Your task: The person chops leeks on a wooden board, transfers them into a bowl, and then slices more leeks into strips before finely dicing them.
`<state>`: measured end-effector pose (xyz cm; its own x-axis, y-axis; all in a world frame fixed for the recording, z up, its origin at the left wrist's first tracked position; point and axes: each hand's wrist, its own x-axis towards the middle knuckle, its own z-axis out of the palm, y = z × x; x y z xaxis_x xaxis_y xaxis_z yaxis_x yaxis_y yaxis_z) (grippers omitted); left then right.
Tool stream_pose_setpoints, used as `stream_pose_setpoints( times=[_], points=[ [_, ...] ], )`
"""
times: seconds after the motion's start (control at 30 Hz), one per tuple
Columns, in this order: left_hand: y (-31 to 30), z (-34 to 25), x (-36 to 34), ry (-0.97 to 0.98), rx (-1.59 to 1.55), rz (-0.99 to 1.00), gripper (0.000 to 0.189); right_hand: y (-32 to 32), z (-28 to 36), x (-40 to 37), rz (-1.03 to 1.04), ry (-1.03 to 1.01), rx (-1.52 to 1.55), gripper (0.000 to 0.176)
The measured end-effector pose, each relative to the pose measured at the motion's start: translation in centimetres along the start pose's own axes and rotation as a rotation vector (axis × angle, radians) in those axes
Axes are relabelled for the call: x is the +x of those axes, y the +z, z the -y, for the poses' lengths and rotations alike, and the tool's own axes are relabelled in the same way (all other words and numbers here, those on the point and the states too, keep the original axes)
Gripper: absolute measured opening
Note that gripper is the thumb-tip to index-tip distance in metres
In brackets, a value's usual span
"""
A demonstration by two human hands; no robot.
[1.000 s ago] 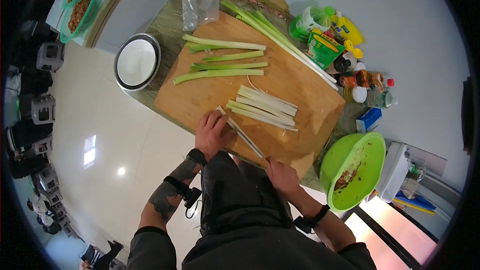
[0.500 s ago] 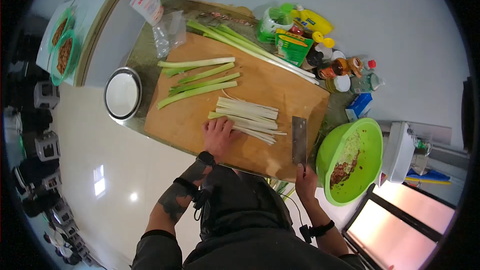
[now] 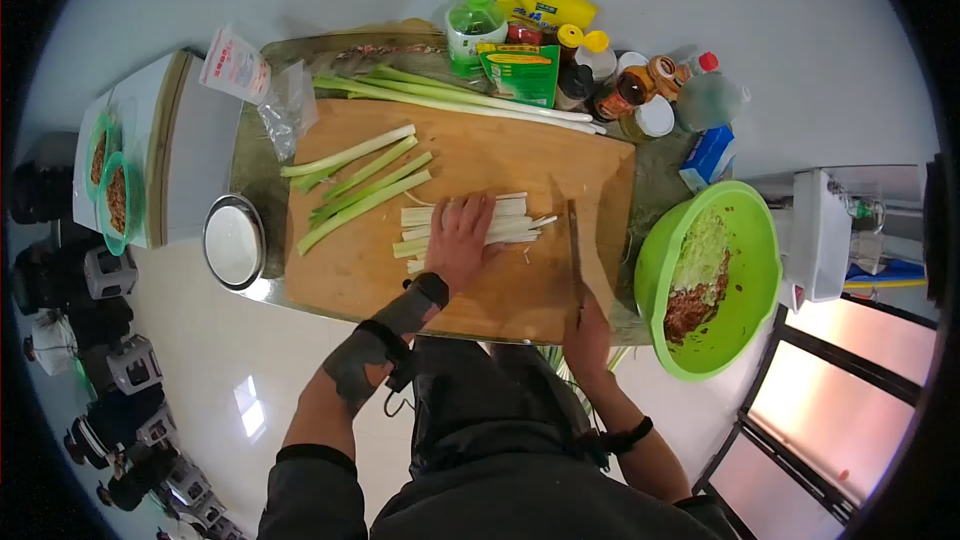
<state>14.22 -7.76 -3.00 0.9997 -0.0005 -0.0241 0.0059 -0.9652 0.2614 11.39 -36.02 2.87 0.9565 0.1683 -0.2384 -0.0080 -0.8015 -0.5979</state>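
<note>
Two bare hands: both over the brown wooden cutting board [image 3: 350,285].
Left hand [image 3: 462,232]: laid across the bundle of pale green-white cut stalks [image 3: 515,227] near the board's middle, fingers stretched over it rather than closed round it.
Right hand [image 3: 587,335]: closed on the handle of the grey metal cleaver [image 3: 574,245], at the board's near edge.
Blade: seen edge-on, just right of the bundle.
Board's left: several thick light-green stalks [image 3: 365,198], side by side.
Far edge: long green-and-white stalks [image 3: 450,100].
Right: bright green plastic bowl [image 3: 655,250], shredded pale-green and brown minced food inside.
</note>
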Motion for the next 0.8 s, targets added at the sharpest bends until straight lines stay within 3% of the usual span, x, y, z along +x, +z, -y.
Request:
stream_pose_setpoints(
  times=[0.23, 0.33, 0.53, 0.63, 0.8],
  points=[
    [-2.1, -0.3, -1.6, 0.019, -0.039, 0.024, 0.094, 0.2, 3.3, 1.2, 0.166, -0.044, -0.138, 0.033],
    [-1.9, 0.1, -2.1, 0.000, -0.043, 0.001, 0.091, 0.3, 3.0, 2.0, 0.094, 0.009, -0.055, 0.031],
    [-0.4, -1.4, -3.1, -0.106, -0.005, 0.057, 0.087, 0.1, 3.2, 2.6, 0.094, -0.093, -0.088, 0.037],
    [-0.2, -2.5, -4.3, -0.164, -0.060, 0.077, 0.085, -0.6, 2.8, 3.8, 0.026, -0.098, -0.129, 0.031],
    [-1.4, -3.3, -5.1, -0.162, -0.054, 0.054, 0.078, -0.3, 1.7, 4.1, 0.094, -0.206, -0.198, 0.027]
  ],
)
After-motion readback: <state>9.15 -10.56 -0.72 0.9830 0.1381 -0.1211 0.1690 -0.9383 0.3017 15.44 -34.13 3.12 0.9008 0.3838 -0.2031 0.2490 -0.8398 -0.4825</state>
